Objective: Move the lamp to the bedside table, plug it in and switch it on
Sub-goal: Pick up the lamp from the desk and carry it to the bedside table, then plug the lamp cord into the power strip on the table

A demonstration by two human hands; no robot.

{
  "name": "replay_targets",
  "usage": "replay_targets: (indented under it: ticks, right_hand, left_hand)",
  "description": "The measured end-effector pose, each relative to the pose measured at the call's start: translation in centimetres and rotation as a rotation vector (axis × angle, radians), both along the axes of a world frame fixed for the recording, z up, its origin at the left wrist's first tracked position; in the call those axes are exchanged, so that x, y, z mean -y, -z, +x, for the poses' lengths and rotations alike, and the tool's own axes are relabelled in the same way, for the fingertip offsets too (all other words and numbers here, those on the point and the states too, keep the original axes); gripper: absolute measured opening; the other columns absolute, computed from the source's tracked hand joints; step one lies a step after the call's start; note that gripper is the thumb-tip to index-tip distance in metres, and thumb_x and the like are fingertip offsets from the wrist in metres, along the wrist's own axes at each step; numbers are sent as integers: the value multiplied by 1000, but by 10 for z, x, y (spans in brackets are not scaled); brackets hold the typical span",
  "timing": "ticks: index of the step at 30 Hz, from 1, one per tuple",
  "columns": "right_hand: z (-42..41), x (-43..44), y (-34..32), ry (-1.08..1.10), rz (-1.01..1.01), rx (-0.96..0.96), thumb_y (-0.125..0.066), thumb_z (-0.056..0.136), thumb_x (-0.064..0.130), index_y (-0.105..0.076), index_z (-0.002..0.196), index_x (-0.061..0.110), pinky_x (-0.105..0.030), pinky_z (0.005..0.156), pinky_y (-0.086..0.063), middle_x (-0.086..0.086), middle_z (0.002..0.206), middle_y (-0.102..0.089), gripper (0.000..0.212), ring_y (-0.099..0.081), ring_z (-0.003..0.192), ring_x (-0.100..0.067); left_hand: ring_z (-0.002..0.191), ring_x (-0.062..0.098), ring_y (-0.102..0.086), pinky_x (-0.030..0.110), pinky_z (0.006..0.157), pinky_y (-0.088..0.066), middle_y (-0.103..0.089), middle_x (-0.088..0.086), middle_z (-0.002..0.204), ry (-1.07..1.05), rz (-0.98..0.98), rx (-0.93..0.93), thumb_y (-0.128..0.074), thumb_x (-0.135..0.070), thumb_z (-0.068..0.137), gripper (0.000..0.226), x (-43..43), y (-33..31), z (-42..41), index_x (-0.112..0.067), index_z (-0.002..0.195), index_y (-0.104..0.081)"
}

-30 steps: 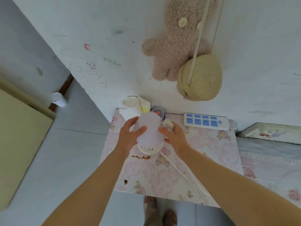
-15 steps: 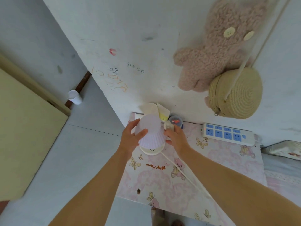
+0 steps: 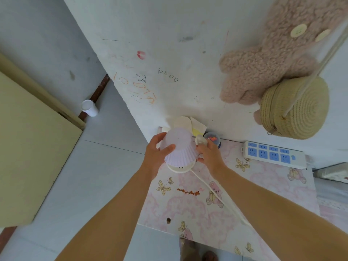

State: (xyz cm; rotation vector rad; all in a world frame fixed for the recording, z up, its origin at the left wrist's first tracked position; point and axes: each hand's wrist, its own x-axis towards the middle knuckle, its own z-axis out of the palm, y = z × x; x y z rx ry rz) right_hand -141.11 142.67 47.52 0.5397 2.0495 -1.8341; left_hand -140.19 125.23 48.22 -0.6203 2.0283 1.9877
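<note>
Lamp [image 3: 179, 147] sits at the far left corner of the bedside table [image 3: 263, 187], close to the wall, gripped from both sides. Left hand [image 3: 157, 157] wraps the pleated pale shade on its left side, thumb across the front, fingers curled behind. Right hand [image 3: 211, 157] presses the shade's right edge, and a small white piece, likely the plug [image 3: 201, 140], pokes above its knuckles; hand is closed, but whether it pinches the plug or just the shade can't be told. Round white lamp base [image 3: 179, 168] shows just below the shade, between the two wrists, resting on the tabletop as far as can be seen. White cord [image 3: 212, 191] runs from the base toward the viewer, passing under the right forearm. Power strip [image 3: 273, 154] with blue sockets lies flat on the table well to the right of the right hand, against the wall. Small round container [image 3: 212, 137] with a clear lid sits just beyond the right hand's fingers. Folded papers [image 3: 195, 125] lean on the wall right behind the lamp. Plush bear [image 3: 273, 59] and woven round bag [image 3: 295, 108] hang on the wall above and right of the hands. White cup [image 3: 89, 108] stands on the floor far left of the left hand.
</note>
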Motion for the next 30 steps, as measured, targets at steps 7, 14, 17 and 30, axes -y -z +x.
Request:
replay_targets:
  ticks: [7, 14, 17, 30]
  right_hand:
    - [21, -15, 1, -28, 249, -69, -45, 90, 13, -54, 88, 1, -38, 66, -41, -10, 67, -47, 15, -45, 67, -24]
    - [53, -48, 3, 24, 365, -102, -48, 90, 15, -57, 83, 18, -23, 48, -27, 6, 54, -45, 12, -38, 50, -10]
    - [62, -64, -1, 79, 377, -105, -48, 90, 13, -55, 69, 19, -26, 49, -25, 4, 51, -40, 23, -34, 50, -12]
    - [99, -129, -4, 263, 280, -92, -49, 91, 14, -61, 83, -7, -32, 60, -33, -10, 62, -45, 25, -39, 61, -21]
  left_hand:
    - [127, 25, -47, 49, 108, -40, -51, 3, 139, 0, -173, -38, -69, -17, 84, 51, -4, -13, 1, -18, 132, -52]
    - [78, 13, -51, 18, 69, -45, -54, -5, 90, -40, -675, -340, -67, -10, 80, 21, -23, -36, 14, -15, 100, -62]
    - [70, 8, -51, 11, 64, -40, -58, -4, 82, 75, -723, -448, -61, 0, 81, 13, -43, -41, 20, -12, 87, -65]
    - [85, 24, -66, 40, 85, -56, -70, 10, 97, 653, -479, -161, -61, -19, 89, 18, -176, -20, 44, -8, 104, -64]
